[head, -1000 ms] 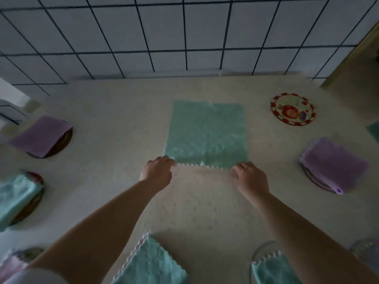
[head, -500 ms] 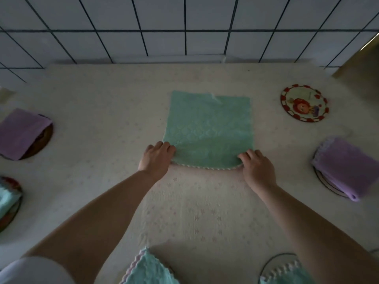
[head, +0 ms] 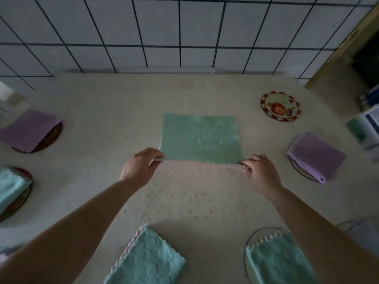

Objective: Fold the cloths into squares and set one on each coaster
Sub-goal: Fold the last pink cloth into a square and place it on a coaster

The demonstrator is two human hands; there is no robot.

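Note:
A green cloth (head: 200, 138) lies spread flat in the middle of the table. My left hand (head: 141, 166) pinches its near left corner and my right hand (head: 259, 171) pinches its near right corner, both raised slightly off the table. A bare round coaster (head: 280, 106) with a red rim and a cartoon print sits at the far right. Folded purple cloths rest on coasters at the left (head: 28, 130) and at the right (head: 315, 155). Folded teal cloths lie at the left edge (head: 10, 187), the near middle (head: 147, 261) and the near right (head: 276, 261).
A tiled wall (head: 184, 31) runs along the far edge of the table. Boxes (head: 367, 130) stand past the table's right edge. Another coaster with a cloth (head: 361, 230) shows at the near right, partly hidden by my right arm.
The view has shifted a little. Both hands have closed on the green cloth's near corners and lifted its near edge slightly from the table.

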